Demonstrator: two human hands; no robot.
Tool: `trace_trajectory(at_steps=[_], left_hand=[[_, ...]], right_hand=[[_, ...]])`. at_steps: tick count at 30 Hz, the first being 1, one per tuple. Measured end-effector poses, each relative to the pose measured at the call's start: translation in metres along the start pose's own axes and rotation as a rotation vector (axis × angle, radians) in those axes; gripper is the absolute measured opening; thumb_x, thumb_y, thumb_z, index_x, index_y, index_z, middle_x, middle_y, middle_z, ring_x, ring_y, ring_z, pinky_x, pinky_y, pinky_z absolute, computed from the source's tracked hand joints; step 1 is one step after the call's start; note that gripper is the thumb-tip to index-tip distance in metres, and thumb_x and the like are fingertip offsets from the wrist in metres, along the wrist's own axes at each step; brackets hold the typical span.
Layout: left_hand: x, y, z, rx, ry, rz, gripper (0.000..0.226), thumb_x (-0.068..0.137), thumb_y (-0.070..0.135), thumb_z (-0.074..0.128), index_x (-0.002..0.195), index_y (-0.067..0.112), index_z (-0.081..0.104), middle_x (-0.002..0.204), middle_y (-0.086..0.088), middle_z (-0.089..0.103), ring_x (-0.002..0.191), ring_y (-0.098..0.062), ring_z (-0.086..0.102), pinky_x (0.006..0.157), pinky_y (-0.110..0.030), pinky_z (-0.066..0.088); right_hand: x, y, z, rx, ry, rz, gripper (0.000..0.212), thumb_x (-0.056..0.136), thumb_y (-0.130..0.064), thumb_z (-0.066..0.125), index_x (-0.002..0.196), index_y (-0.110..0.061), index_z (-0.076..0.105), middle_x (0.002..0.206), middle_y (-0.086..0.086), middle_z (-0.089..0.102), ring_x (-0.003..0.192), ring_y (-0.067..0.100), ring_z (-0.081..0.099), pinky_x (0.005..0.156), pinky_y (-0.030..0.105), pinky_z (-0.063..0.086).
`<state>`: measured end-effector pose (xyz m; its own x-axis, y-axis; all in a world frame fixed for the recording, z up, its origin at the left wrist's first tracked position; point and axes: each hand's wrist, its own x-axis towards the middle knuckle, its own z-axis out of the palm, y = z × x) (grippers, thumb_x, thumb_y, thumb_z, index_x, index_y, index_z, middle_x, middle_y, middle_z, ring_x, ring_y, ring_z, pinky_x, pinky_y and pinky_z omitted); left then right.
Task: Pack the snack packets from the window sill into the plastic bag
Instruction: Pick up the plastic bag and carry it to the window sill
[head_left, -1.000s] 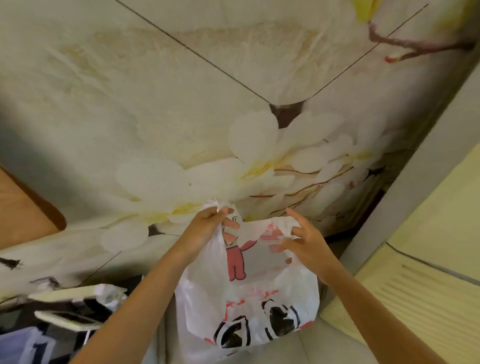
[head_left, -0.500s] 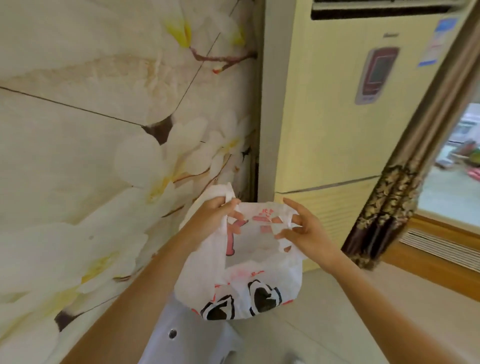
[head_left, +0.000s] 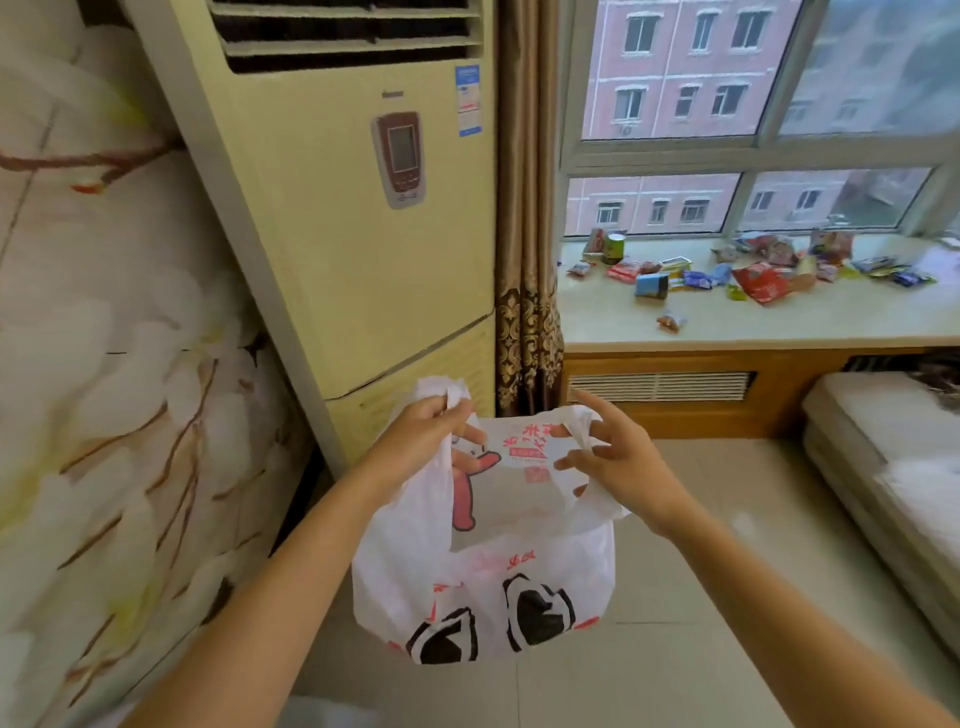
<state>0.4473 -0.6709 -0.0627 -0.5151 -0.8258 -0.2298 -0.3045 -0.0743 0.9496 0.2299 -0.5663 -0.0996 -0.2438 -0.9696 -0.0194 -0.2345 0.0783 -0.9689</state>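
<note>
Crinkly snack packets (head_left: 759, 281) litter smooth window sill (head_left: 737, 322); each hand (head_left: 422, 435) (head_left: 621, 460) pinches thin plastic bag (head_left: 483, 571).

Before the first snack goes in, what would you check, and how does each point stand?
1. Plastic bag held by both handles: ok, left hand and right hand each grip one.
2. Bag mouth spread open: ok, a gap shows between the handles.
3. Bag free of holes: cannot tell.
4. Snack packets still on the window sill: ok, scattered along it.
5. A hand free to pick up: not ok, both hold the bag.
6. Bag close to the sill: not ok, it hangs well short of it.
</note>
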Motion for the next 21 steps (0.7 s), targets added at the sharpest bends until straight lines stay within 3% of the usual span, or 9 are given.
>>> trace_trajectory(at_steps=[5, 9, 14, 17, 21], left_hand=[[0.02, 0.016, 0.1, 0.014, -0.099, 0.031, 0.033, 0.096, 0.039, 0.054, 0.118, 0.014, 0.06, 0.091, 0.0, 0.073, 0.074, -0.026, 0.071, 0.085, -0.035, 0.051], [0.031, 0.031, 0.188, 0.017, -0.162, 0.035, 0.029, 0.095, 0.036, 0.057, 0.111, 0.013, 0.061, 0.095, -0.005, 0.072, 0.074, -0.024, 0.071, 0.067, -0.021, 0.052], [0.051, 0.031, 0.28, 0.013, -0.209, 0.043, 0.019, 0.097, 0.024, 0.055, 0.111, 0.014, 0.062, 0.1, -0.011, 0.07, 0.083, -0.026, 0.071, 0.081, -0.036, 0.056], [0.061, 0.03, 0.325, 0.055, -0.238, 0.022, 0.024, 0.097, 0.02, 0.053, 0.119, 0.013, 0.06, 0.103, -0.009, 0.069, 0.081, -0.02, 0.072, 0.073, -0.026, 0.056], [0.085, 0.032, 0.375, 0.101, -0.281, 0.012, 0.024, 0.097, 0.022, 0.055, 0.12, 0.015, 0.06, 0.1, -0.003, 0.069, 0.078, -0.015, 0.072, 0.065, -0.018, 0.053]], right_hand=[[-0.044, 0.029, -0.093, -0.092, 0.086, -0.008, 0.066, 0.088, 0.0, 0.06, 0.141, -0.031, 0.035, 0.122, 0.004, 0.059, 0.091, 0.012, 0.069, 0.064, 0.029, 0.059], [-0.08, 0.054, -0.177, -0.165, 0.138, 0.021, 0.07, 0.088, -0.001, 0.061, 0.144, -0.031, 0.033, 0.123, 0.0, 0.058, 0.095, 0.013, 0.068, 0.064, 0.026, 0.058], [-0.122, 0.087, -0.264, -0.195, 0.184, 0.065, 0.066, 0.088, -0.001, 0.061, 0.137, -0.038, 0.035, 0.121, -0.002, 0.058, 0.099, 0.015, 0.066, 0.068, 0.028, 0.059], [-0.139, 0.106, -0.302, -0.229, 0.208, 0.108, 0.064, 0.089, -0.002, 0.061, 0.135, -0.039, 0.034, 0.115, -0.009, 0.058, 0.095, 0.014, 0.067, 0.066, 0.026, 0.059], [-0.144, 0.138, -0.346, -0.253, 0.253, 0.175, 0.068, 0.087, -0.002, 0.064, 0.141, -0.033, 0.036, 0.114, -0.008, 0.059, 0.094, 0.017, 0.066, 0.063, 0.035, 0.06]])
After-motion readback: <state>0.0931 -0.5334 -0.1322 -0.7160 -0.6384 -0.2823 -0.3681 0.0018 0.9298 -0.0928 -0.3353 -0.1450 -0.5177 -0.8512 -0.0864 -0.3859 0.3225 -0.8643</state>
